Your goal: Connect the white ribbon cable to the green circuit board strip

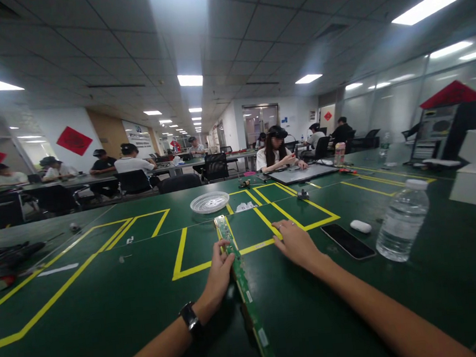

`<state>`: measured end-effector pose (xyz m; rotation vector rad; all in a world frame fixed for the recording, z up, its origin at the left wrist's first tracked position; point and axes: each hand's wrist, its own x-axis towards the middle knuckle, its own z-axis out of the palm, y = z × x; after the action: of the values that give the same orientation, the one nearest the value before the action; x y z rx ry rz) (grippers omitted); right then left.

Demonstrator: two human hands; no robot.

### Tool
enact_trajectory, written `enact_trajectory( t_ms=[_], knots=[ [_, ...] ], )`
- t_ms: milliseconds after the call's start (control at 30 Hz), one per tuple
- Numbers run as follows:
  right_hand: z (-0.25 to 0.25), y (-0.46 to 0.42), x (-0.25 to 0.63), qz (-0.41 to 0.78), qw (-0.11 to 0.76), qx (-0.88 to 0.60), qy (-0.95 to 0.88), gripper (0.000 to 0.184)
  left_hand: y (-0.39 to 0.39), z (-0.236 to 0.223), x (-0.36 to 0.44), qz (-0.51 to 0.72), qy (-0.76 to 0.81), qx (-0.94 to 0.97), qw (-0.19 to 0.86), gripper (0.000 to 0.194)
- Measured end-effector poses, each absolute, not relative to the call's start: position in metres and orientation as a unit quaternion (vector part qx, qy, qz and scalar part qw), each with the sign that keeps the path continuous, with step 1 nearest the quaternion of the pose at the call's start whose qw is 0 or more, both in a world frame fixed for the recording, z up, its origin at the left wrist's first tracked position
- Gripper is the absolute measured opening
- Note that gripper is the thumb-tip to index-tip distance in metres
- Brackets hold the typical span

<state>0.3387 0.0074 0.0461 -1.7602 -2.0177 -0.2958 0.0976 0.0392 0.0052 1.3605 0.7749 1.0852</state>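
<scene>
My left hand (220, 273) is closed around the edge of a long, narrow green circuit board (247, 291). The board slants from the middle of the table down toward the bottom edge of the view, with small parts and white labels on it. To the right, my right hand (296, 243) reaches over the tabletop, palm down, fingers partly spread near a yellow tape line (264, 245). I see nothing held in it. Beyond the board's far end sits a round white plastic basket (209, 202), and small white pieces (245, 206) lie beside it.
On the right are a black phone (347, 241), a white earbud case (360, 226) and a water bottle (404, 220). Dark tools (7, 260) lie at the left. Across the green table (121, 322), a person (278, 151) works at a flat panel (304, 172).
</scene>
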Motion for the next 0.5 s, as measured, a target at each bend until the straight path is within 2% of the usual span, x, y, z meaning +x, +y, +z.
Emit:
enact_trajectory(
  t_ms=[100,200,400,500],
  knots=[
    [0.035,0.020,0.375,-0.102,0.137,-0.746,-0.644,0.044,0.038,0.006,0.098,0.474,0.340,0.542,0.605,0.064],
    [0.026,0.024,0.392,-0.052,0.085,-0.786,-0.610,0.050,0.042,0.005,0.099,0.488,0.355,0.493,0.626,0.071],
    [0.026,0.020,0.384,-0.029,0.100,-0.756,-0.646,0.032,0.048,0.005,0.100,0.489,0.322,0.485,0.649,0.031],
    [0.030,0.020,0.378,0.009,0.144,-0.741,-0.655,0.024,0.046,0.006,0.099,0.495,0.322,0.485,0.644,0.025]
  ],
)
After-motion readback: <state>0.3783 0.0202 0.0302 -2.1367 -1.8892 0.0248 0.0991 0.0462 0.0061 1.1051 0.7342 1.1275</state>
